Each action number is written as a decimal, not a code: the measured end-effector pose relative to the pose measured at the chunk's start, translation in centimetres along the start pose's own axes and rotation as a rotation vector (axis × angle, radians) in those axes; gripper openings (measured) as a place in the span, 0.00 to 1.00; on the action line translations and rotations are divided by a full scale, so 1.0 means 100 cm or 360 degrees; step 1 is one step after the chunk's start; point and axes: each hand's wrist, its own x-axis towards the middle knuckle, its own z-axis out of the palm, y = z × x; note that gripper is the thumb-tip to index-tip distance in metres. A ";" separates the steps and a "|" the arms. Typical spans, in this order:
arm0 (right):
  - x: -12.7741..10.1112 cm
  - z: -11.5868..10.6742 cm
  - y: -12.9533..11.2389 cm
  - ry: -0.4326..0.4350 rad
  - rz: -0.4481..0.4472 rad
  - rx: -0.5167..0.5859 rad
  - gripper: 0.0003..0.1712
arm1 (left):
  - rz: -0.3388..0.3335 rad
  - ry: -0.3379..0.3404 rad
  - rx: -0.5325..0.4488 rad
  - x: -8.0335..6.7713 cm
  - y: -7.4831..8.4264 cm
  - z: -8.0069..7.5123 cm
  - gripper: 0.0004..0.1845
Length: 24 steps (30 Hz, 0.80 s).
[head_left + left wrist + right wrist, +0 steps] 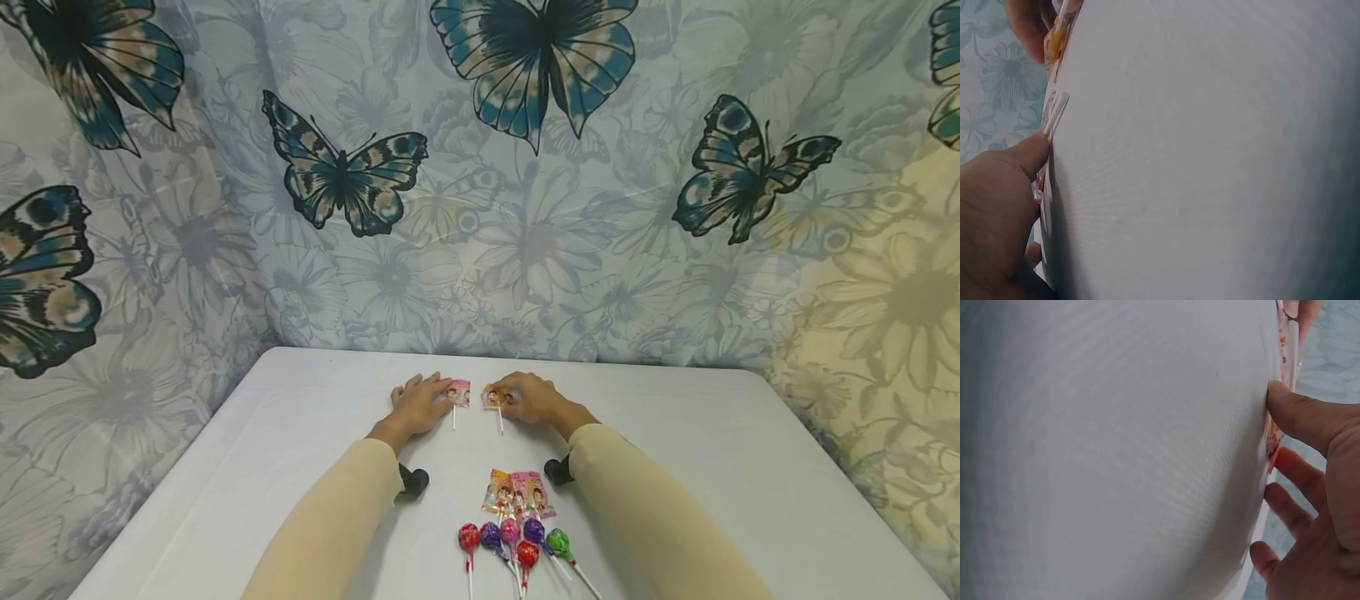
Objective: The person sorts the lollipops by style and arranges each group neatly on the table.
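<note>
Butterfly-print cloth (540, 242) hangs at 12 o'clock. White counter (300, 433) below it. Pale sleeves (667, 508) reach in from 7 and 5 o'clock. Left hand (418, 406), toward 11 o'clock, pinches pink flat lollipop (462, 393), other fingers spread. Right hand (534, 398), toward 1 o'clock, pinches orange flat lollipop (490, 398) between thumb and finger. Both lollipops on counter, side by side, slightly apart. At 6 o'clock from them: two more flat lollipops (532, 492), touching; beyond, six round lollipops (510, 531): two red, two purple, pink, green. White sticks (501, 423) of pinched pair point toward 6 o'clock.
</note>
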 end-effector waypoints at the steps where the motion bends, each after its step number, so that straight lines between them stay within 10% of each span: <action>1: 0.000 0.000 0.000 -0.0003 -0.0003 -0.0004 0.25 | -0.0002 -0.0004 -0.0004 0.000 0.000 0.000 0.26; 24: -0.004 -0.002 0.004 -0.0032 -0.0055 0.0000 0.29 | -0.0023 -0.0015 -0.0019 -0.002 0.002 -0.003 0.26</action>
